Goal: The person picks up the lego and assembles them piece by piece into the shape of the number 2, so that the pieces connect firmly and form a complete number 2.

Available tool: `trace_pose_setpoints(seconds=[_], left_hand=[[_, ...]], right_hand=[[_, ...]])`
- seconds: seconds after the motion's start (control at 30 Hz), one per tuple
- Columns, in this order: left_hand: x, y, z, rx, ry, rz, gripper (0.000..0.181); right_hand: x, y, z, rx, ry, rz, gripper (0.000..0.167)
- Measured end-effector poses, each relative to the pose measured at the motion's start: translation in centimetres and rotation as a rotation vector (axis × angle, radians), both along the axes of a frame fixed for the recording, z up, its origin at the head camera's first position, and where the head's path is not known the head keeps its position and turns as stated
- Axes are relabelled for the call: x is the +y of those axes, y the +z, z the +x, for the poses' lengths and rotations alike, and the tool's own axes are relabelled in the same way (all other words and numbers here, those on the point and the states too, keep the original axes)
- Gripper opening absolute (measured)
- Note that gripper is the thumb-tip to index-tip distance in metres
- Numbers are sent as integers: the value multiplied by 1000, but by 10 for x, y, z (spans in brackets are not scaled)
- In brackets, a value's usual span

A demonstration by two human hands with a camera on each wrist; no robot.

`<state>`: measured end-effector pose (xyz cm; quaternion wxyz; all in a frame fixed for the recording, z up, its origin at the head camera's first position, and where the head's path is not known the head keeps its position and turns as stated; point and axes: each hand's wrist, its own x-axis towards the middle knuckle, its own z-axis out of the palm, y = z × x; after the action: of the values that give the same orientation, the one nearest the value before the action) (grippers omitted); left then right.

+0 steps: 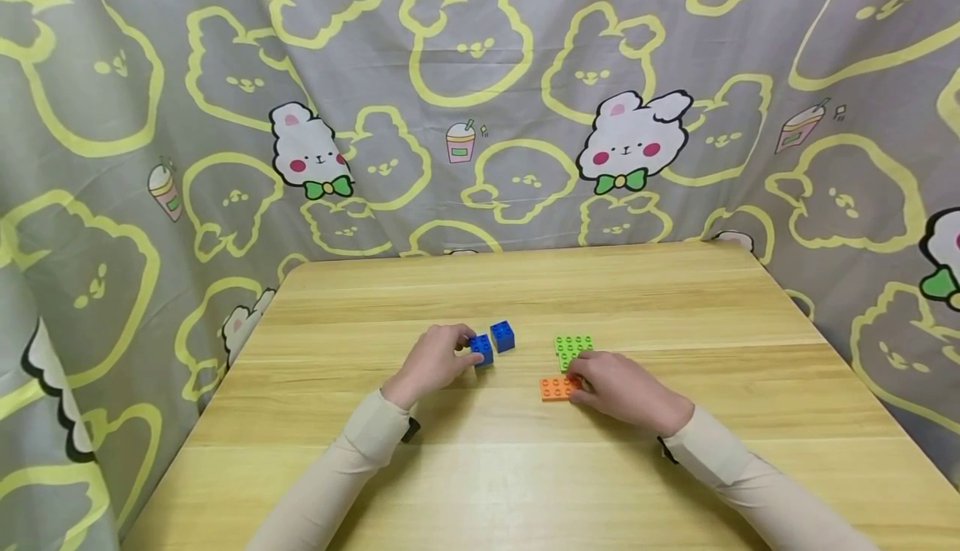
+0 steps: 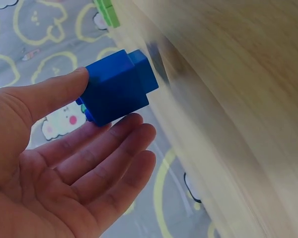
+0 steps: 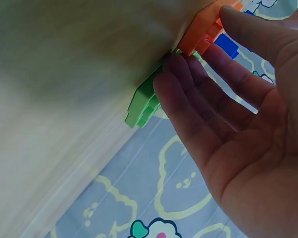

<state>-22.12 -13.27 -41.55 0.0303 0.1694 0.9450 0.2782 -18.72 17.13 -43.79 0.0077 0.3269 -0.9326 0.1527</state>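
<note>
My left hand (image 1: 437,363) pinches a blue building brick (image 1: 482,351) between thumb and fingers. In the left wrist view the thumb presses one side of this blue brick (image 2: 114,91), and the other fingers extend below it. A second blue brick (image 1: 502,336) stands just behind and to the right of the held one. On the right, my right hand (image 1: 626,388) grips the right end of an orange building brick (image 1: 557,389), its thumb and index finger (image 3: 233,69) at that end. Green studded brickwork (image 1: 573,343) lies just beyond, partly hidden by the right hand's fingers.
A light wooden table (image 1: 480,484) carries the bricks. Behind it and along both sides hangs a grey patterned curtain (image 1: 480,184), close to the table's far edge.
</note>
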Motion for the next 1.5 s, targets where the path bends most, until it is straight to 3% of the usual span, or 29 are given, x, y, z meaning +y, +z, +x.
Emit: trace_pose_setpoints(seconds=[0.63,1.2,1.5], left_hand=[[7,2,7,2,-43,31,32],[19,6,17,78,-92,4,35],[25,8,23,78,-132,15,37]], right_hand=[[-12,-6,-1,4,25,3,14],[-16,-5,1,10,43,6,12],[-18,-8,0,25,44,20,13]])
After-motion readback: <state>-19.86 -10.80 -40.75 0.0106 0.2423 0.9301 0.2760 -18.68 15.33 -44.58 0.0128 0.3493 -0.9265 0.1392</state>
